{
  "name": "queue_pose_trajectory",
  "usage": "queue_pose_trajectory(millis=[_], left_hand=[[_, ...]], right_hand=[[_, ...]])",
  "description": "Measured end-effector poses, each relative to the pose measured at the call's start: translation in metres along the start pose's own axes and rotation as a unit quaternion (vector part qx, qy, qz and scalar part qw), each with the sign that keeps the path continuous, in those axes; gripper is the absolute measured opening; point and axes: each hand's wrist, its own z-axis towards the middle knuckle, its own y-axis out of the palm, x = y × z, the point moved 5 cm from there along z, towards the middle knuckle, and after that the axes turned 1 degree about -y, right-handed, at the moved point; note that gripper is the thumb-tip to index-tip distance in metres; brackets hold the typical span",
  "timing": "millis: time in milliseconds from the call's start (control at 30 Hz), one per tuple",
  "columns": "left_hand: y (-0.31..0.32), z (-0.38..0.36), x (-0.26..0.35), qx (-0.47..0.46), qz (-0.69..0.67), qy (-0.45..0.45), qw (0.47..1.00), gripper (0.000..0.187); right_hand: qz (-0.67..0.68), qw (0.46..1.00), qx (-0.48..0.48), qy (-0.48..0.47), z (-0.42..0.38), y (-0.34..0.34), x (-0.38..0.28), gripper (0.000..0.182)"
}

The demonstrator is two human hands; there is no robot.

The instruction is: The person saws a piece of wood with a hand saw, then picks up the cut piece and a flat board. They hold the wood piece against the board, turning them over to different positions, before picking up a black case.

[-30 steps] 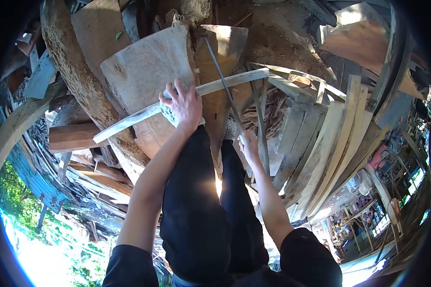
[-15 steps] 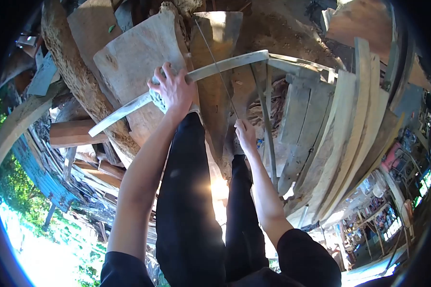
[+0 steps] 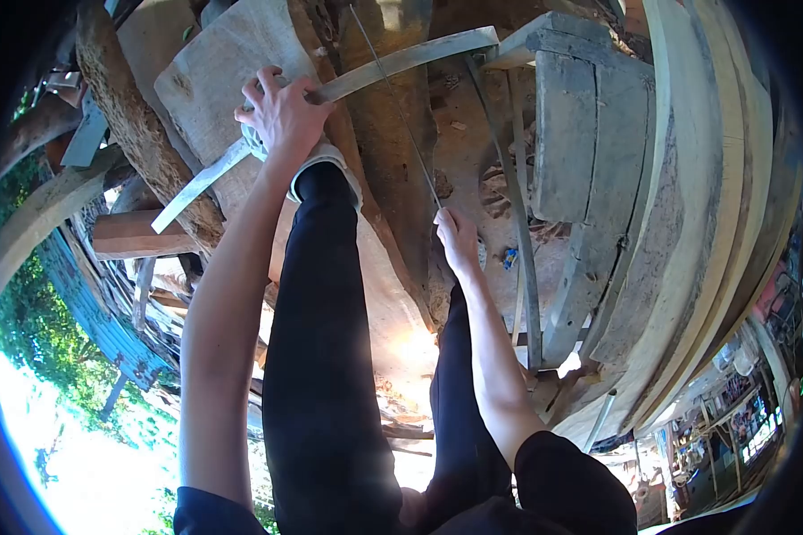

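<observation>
My left hand (image 3: 283,111) grips a long pale wooden strip (image 3: 410,64), its fingers curled over the strip near a light-coloured shoe (image 3: 326,160). The strip lies slantwise over a broad wooden slab (image 3: 232,67). Lower and to the right, my right hand (image 3: 457,239) is closed round the near end of a saw (image 3: 408,134), whose long thin blade shows edge-on. That blade crosses the strip to the right of my left hand. Whether it has cut into the wood is too small to tell. The saw's handle is mostly hidden in my fingers.
Long curved planks (image 3: 696,223) stand stacked on the right, beside a grey wooden frame (image 3: 567,143). A rough log (image 3: 143,116) and a squared reddish timber (image 3: 143,234) lie on the left. A narrow upright batten (image 3: 513,205) stands near my right hand.
My right hand has drawn the saw back toward my body, so more blade shows on the near side of the strip. My left hand stays on the strip. The camera view has shifted.
</observation>
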Motion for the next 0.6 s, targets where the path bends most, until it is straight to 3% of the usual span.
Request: queue_pose_trajectory(millis=[167,267,600], left_hand=[[0.002,0.001,0.000,-0.024,-0.001,-0.005,1.000,0.036],[0.001,0.002,0.001,-0.014,0.004,0.001,1.000,0.035],[0.005,0.002,-0.002,0.006,-0.040,0.013,0.999,0.031]], right_hand=[[-0.043,0.998,0.014,-0.037,0.041,0.015,-0.058,0.046],[0.013,0.999,-0.014,-0.032,0.060,0.019,-0.061,0.048],[0.022,0.999,-0.020,-0.025,0.056,0.013,-0.060,0.047]])
